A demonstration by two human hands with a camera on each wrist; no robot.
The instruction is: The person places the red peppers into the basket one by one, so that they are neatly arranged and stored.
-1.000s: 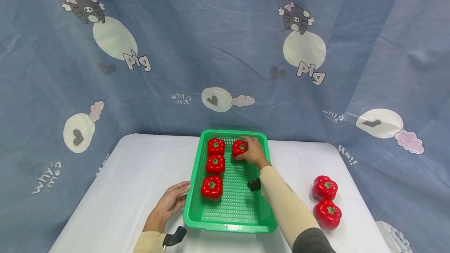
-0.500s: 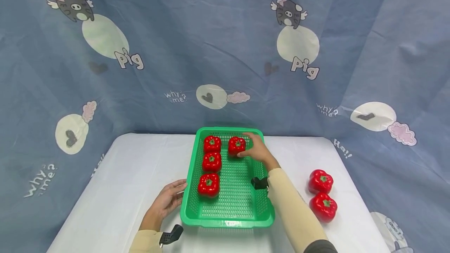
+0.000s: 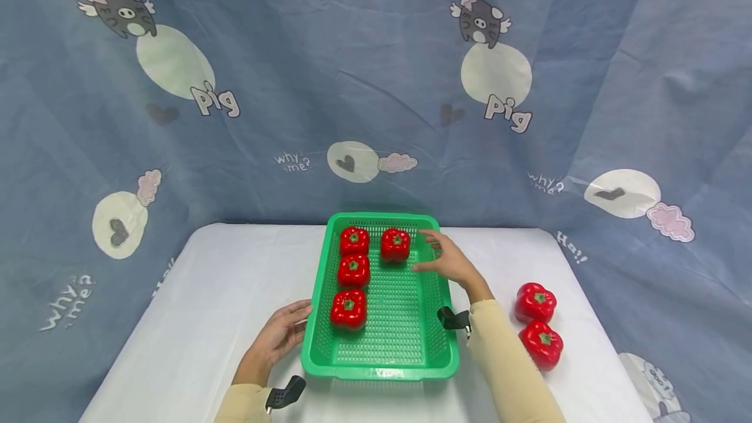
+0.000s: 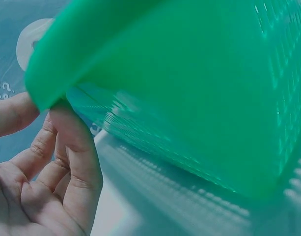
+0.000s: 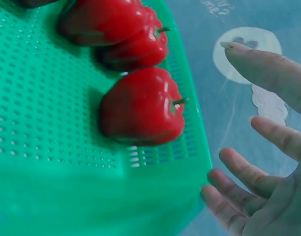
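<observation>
A green plastic basket (image 3: 380,373) stands on the white table, with perforated sides and floor. In the head view my left hand (image 3: 279,338) is at its left side. The left wrist view shows that hand's fingertips pinching the basket's rim (image 4: 57,64). Inside, three red bell peppers (image 3: 354,271) form a column along the left side, stems up. Another red bell pepper (image 3: 395,245) sits at the back, right of the column. Over the basket's right rim my right hand (image 3: 452,263) holds nothing, its fingers spread and apart from that pepper (image 5: 143,108).
Two more red bell peppers (image 3: 535,303) lie touching on the white table (image 3: 247,266), right of the basket. Behind the table hangs a blue printed cloth (image 3: 376,83). A black wrist strap piece (image 3: 454,318) shows at the right sleeve.
My right hand has let go of the back pepper and drawn away to the right, fingers spreading. That pepper stays put in the basket. My left hand keeps its place at the rim.
</observation>
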